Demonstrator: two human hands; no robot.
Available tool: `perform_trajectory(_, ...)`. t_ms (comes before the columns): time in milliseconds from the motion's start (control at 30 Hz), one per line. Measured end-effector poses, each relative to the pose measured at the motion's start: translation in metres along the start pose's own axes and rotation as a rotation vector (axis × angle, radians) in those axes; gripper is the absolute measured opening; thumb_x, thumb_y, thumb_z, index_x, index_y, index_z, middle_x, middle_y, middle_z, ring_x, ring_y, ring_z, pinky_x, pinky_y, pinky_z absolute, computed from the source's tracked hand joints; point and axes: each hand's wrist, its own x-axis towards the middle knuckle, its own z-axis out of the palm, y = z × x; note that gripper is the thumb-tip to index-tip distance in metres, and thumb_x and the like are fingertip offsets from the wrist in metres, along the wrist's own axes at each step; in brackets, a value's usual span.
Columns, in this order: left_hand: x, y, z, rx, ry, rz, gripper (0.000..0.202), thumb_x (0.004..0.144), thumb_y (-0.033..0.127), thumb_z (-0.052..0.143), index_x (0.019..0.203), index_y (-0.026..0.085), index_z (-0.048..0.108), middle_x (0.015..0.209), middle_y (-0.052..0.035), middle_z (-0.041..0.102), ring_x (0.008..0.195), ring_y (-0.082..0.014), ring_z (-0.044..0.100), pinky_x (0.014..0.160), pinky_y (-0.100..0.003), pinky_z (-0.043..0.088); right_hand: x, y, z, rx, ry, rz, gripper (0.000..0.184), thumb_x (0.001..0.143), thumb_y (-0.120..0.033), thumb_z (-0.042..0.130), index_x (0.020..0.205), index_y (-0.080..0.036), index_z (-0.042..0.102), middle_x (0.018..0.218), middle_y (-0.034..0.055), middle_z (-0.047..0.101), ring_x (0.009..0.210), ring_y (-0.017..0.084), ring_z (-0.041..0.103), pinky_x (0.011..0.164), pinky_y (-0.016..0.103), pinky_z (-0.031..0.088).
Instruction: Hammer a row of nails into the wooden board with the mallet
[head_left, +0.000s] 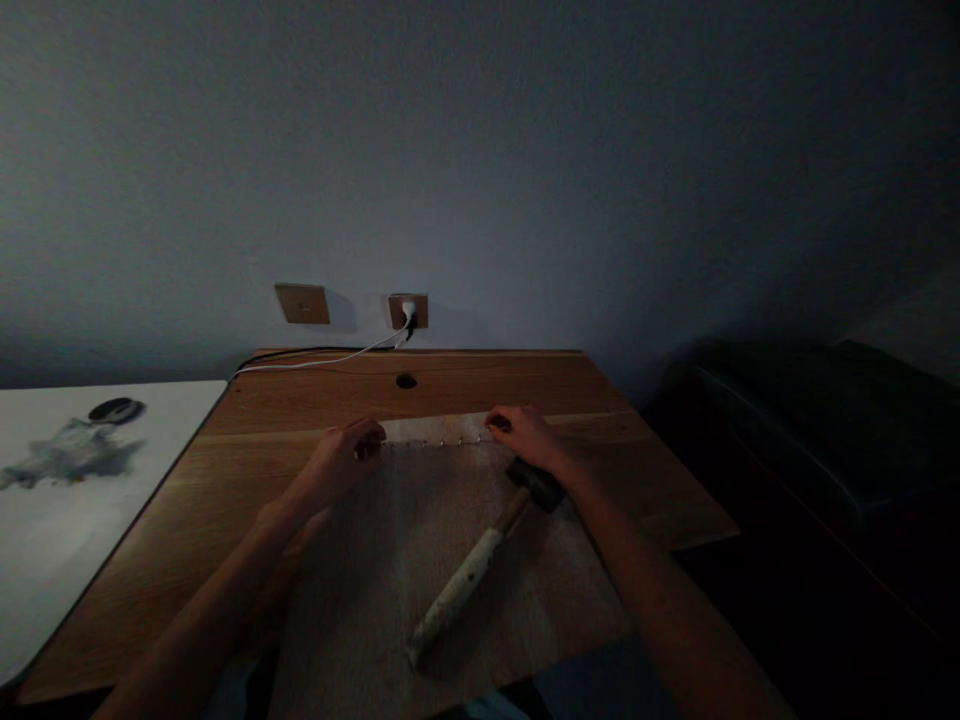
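It's gloomy in here, and grainy to look at. Light seems to come from the left: the switch plate [302, 304] casts its shadow rightward on the wall [480, 150], and past the worktop's [225, 480] right edge everything sinks nearly to black. The tiny nails [460, 441] look soft.

The forearms [637, 565] are bare; dim clothing [607, 682] looks bluish.
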Motion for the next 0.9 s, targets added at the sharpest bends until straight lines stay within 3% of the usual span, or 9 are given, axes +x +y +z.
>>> perform_trajectory(167,0.003,0.005,0.001,0.021,-0.034,0.024,0.021,0.076,0.017,0.054,0.086,0.019,0.072,0.085,-0.004,0.071,0.071,-0.0149,0.065,0.071,-0.025,0.052,0.001,0.0,0.004,0.076,0.074,0.012,0.009,0.09,-0.015,0.063,0.09,-0.015,0.071,0.085,0.006,0.077,0.077,0.016,0.071,0.072,0.024,0.05)
perform_trajectory(300,0.005,0.004,0.001,0.027,-0.045,0.033,0.022,0.076,0.018,0.054,0.086,0.02,0.074,0.087,-0.0043,0.071,0.073,-0.0157,0.066,0.071,-0.026,0.052,0.0,0.001,0.003,0.106,0.061,-0.017,0.007,0.085,-0.013,0.067,0.086,-0.016,0.072,0.081,0.0031,0.076,0.075,0.016,0.07,0.071,0.023,0.048)
perform_trajectory(567,0.007,0.008,0.006,0.046,0.03,0.043,0.024,0.084,0.02,0.052,0.099,0.019,0.071,0.092,-0.0046,0.074,0.075,-0.0162,0.068,0.073,-0.027,0.052,0.001,0.007,0.005,0.058,0.001,-0.076,0.027,0.095,-0.015,0.056,0.114,-0.016,0.076,0.108,0.0098,0.077,0.099,0.02,0.07,0.09,0.028,0.048)
perform_trajectory(667,0.007,0.008,0.009,0.029,0.046,0.034,0.025,0.085,0.022,0.054,0.103,0.019,0.071,0.091,-0.0042,0.076,0.076,-0.0171,0.07,0.075,-0.028,0.053,0.001,0.005,0.007,0.015,-0.009,-0.079,0.028,0.096,-0.014,0.056,0.116,-0.016,0.074,0.108,0.0094,0.076,0.096,0.019,0.07,0.09,0.029,0.047)
perform_trajectory(900,0.005,0.007,0.012,0.027,0.017,0.01,0.024,0.087,0.025,0.055,0.104,0.021,0.071,0.094,-0.0032,0.079,0.078,-0.0174,0.071,0.078,-0.028,0.054,0.004,-0.007,0.006,-0.085,-0.047,-0.113,0.015,0.091,-0.01,0.062,0.098,-0.015,0.074,0.097,0.0078,0.072,0.093,0.018,0.065,0.085,0.027,0.044)
